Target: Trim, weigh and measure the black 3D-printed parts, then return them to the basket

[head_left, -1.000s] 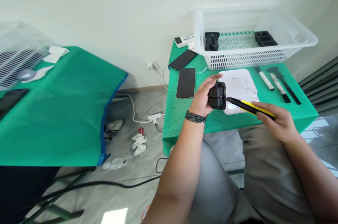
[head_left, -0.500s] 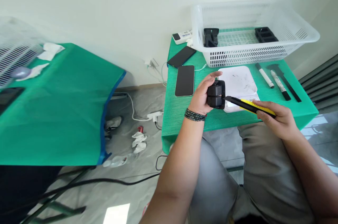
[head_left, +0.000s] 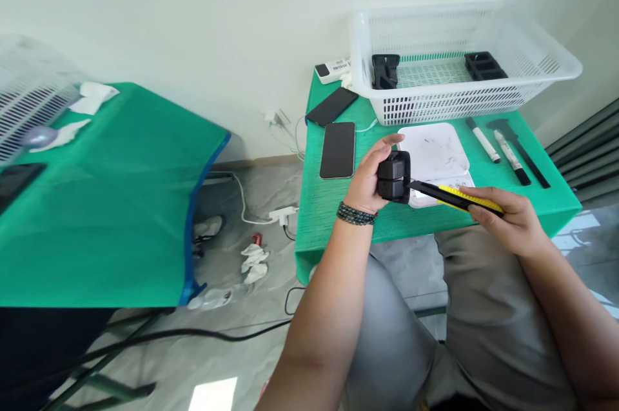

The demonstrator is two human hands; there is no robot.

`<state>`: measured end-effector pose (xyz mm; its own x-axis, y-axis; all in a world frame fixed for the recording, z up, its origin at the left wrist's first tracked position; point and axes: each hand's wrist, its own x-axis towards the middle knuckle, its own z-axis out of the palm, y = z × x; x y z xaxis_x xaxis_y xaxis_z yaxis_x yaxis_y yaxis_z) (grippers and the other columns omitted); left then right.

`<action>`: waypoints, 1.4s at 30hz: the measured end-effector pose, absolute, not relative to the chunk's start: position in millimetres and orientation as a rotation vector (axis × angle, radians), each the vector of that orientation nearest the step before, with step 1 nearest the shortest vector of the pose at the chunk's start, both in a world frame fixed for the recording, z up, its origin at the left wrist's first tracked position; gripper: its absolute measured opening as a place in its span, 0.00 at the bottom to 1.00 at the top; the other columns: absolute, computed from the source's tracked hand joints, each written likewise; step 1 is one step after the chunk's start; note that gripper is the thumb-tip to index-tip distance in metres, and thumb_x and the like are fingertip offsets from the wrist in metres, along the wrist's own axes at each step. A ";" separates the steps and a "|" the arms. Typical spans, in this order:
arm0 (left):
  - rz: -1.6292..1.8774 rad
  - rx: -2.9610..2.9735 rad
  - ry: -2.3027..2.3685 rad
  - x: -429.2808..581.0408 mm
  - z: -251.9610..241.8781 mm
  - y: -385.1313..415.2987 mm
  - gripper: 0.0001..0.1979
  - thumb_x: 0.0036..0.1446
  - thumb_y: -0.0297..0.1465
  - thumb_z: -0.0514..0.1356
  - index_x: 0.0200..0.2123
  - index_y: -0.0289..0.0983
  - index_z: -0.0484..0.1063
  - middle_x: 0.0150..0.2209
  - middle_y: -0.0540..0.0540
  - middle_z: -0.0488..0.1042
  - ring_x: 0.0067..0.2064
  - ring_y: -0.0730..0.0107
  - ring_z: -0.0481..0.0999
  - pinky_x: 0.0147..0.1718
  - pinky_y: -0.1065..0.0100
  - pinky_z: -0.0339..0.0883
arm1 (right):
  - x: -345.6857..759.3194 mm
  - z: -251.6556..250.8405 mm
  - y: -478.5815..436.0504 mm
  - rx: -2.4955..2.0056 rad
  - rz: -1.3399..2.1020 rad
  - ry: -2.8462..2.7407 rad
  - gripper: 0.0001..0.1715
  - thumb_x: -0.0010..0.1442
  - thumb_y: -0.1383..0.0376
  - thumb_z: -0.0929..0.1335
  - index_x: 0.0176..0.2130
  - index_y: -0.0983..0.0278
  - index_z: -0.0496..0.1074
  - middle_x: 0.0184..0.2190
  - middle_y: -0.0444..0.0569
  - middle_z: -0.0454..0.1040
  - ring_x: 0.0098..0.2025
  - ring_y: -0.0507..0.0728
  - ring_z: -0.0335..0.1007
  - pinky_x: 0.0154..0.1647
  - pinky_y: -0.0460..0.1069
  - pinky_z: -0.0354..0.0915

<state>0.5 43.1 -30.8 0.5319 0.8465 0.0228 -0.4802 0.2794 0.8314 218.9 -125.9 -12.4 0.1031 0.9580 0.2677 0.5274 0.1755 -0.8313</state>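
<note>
My left hand (head_left: 370,180) is closed round a small black plastic part (head_left: 394,177), held above the front of the green table (head_left: 338,204). My right hand (head_left: 507,220) grips a yellow and black utility knife (head_left: 452,197). The knife's tip touches the right side of the black part. Behind the part lies a white digital scale (head_left: 438,153). A beaded bracelet (head_left: 356,214) sits on my left wrist.
A white basket (head_left: 464,101) at the back holds two black parts (head_left: 384,70) (head_left: 485,65). Two phones (head_left: 338,149) (head_left: 331,106) lie at the table's left, markers (head_left: 483,142) and a black caliper (head_left: 520,151) at the right. A second green table (head_left: 111,198) stands left. Cables and tissues litter the floor.
Both hands hold the same grip; the knife tip has slid slightly left against the black part. The view has shifted a little.
</note>
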 end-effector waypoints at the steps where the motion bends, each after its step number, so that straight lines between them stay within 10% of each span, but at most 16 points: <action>1: 0.936 0.907 0.478 0.3 -30.7 43.0 0.18 0.59 0.45 0.66 0.48 0.42 0.76 0.30 0.49 0.73 0.26 0.71 0.72 0.22 0.69 0.64 | 219.7 -12.3 -125.7 -1.467 0.611 -1.548 0.16 0.65 0.57 0.74 0.51 0.56 0.84 0.45 0.52 0.87 0.45 0.63 0.86 0.48 0.55 0.82; 42: 0.961 0.564 0.499 2.7 -9.5 30.7 0.12 0.52 0.35 0.69 0.38 0.38 0.76 0.28 0.54 0.73 0.24 0.77 0.73 0.21 0.75 0.63 | 217.5 -11.1 -124.5 -1.343 0.638 -1.634 0.18 0.67 0.64 0.72 0.56 0.56 0.83 0.51 0.52 0.86 0.51 0.62 0.86 0.50 0.50 0.80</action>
